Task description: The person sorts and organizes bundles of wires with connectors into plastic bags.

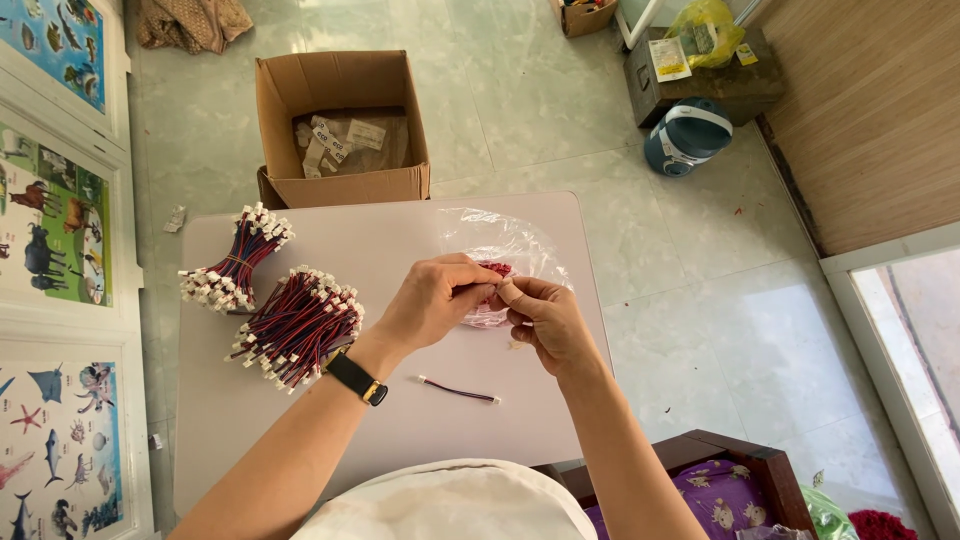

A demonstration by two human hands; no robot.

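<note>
Over the middle of a small pale table (400,240), my left hand (432,298) and my right hand (545,318) meet at a clear plastic bag (500,240) that holds small red pieces (497,269). Both hands pinch the bag's near edge, fingertips touching. My left wrist wears a black band. A single red-and-blue wire (458,390) with white end plugs lies on the table below my hands. Two bundles of the same wires lie at the left: one (300,325) beside my left forearm, another (238,258) farther back.
An open cardboard box (340,130) stands on the tiled floor behind the table. A blue pot (688,135) and a dark crate with a yellow bag (706,30) are at the back right. Animal posters (55,210) line the left. A wooden chair with purple cushion (722,485) is at my right.
</note>
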